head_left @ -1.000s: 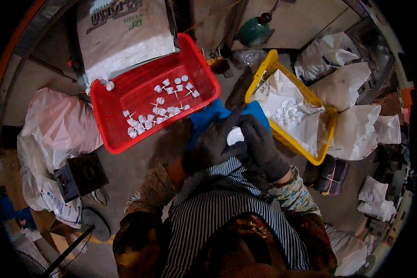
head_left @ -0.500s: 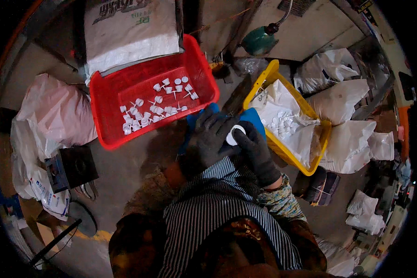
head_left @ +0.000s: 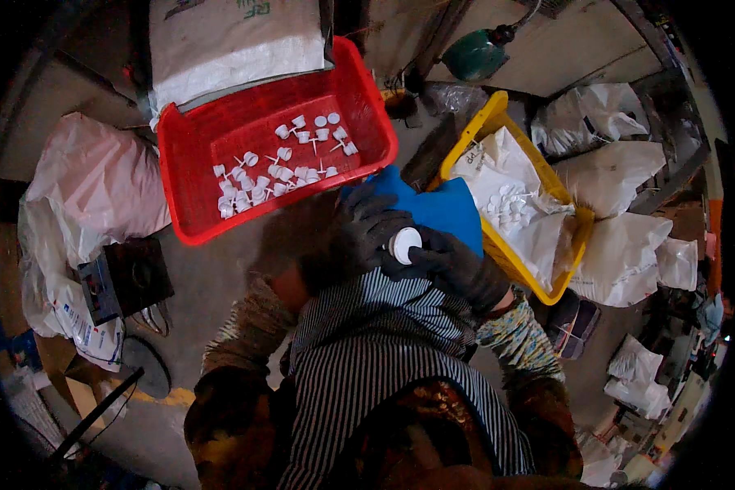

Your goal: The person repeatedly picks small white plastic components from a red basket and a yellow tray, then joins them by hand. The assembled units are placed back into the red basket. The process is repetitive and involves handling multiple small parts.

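Observation:
A round white plastic cap is gripped between my two gloved hands, its flat disc face turned upward. My left hand, in a dark grey glove, closes on its left side with the fingers bent. From the right, my right hand pinches the cap's edge between thumb and fingers. Whatever part sits under the disc is hidden by the gloves. Beyond my hands a red tub contains several white caps with thin stems. To the right, a yellow crate lined with white sacking carries more white caps.
Behind my hands a blue surface shows. A white woven sack hangs over the red tub's far edge. A green lamp hangs at the back. Full bags stand on both sides, and a black box sits at left.
Both hands have shifted slightly, with the cap moving a little left and down and its disc tilting. More of the blue surface shows. The whole view has also shifted a bit.

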The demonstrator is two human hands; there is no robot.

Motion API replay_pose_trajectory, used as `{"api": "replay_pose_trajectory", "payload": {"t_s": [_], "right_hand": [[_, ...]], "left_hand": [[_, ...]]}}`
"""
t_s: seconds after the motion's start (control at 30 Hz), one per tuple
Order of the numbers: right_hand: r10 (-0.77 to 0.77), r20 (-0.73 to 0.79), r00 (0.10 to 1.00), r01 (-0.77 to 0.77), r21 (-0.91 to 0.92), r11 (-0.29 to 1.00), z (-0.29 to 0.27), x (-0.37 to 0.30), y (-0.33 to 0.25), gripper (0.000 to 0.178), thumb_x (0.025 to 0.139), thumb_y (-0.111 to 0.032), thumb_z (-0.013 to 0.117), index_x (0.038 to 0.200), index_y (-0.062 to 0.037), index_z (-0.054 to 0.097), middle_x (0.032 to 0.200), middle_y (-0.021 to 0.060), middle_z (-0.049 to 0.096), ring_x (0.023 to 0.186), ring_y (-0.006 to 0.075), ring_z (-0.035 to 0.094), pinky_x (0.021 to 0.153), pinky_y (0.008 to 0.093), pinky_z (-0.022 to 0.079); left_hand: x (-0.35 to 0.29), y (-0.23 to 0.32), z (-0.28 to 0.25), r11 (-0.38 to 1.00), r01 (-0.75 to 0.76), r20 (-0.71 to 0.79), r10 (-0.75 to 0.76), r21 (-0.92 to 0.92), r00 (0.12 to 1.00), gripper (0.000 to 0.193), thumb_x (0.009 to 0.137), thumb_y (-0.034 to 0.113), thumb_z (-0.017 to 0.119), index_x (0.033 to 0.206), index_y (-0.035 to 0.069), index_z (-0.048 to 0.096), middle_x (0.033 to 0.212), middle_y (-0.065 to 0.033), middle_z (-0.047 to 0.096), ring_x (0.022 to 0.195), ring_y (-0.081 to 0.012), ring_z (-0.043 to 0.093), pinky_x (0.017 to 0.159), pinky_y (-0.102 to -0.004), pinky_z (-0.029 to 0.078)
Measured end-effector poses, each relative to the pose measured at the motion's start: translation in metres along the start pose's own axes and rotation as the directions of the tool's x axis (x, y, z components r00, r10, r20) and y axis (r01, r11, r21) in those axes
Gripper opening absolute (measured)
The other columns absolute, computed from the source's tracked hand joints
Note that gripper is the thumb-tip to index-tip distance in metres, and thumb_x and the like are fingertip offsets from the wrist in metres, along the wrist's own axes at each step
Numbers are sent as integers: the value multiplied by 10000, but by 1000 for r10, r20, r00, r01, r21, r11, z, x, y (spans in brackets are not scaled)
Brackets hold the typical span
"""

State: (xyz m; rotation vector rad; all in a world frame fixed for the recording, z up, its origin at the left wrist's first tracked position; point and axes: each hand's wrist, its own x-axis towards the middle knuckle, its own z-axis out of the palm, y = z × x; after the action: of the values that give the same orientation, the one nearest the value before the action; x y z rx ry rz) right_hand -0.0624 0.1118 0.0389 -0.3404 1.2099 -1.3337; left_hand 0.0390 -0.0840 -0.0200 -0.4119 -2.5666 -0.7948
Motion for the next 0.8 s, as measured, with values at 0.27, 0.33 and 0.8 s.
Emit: {"api": "replay_pose_trajectory", "payload": {"t_s": [0.27,0.33,0.8], "right_hand": [[-1,-289,957,49,159,986,36,9,-23,513,889,-99,670,1340,25,461,1259,124,582,1125,198,571,973,335,468],[-85,-359,930,147,149,978,45,12,-19,552,887,-79,667,1374,21,427,1288,127,563,1146,201,559,980,331,461],[-145,-232,962,104,-183,978,30,14,-5,547,931,-94,610,1426,-30,384,1334,122,529,1204,206,516,998,329,450]], "left_hand": [[26,47,-64,879,472,137,-460,-71,877,692,734,248,753,1342,32,505,1311,-238,517,1215,-419,489,1044,-539,343],[6,47,-47,908,414,-41,-412,66,910,697,744,212,745,1362,30,479,1354,-242,470,1220,-423,478,1029,-522,357],[-10,25,-7,664,316,22,-411,-678,911,676,792,5,657,1410,-20,385,1446,-260,398,1356,-386,392,1126,-452,330]]}}
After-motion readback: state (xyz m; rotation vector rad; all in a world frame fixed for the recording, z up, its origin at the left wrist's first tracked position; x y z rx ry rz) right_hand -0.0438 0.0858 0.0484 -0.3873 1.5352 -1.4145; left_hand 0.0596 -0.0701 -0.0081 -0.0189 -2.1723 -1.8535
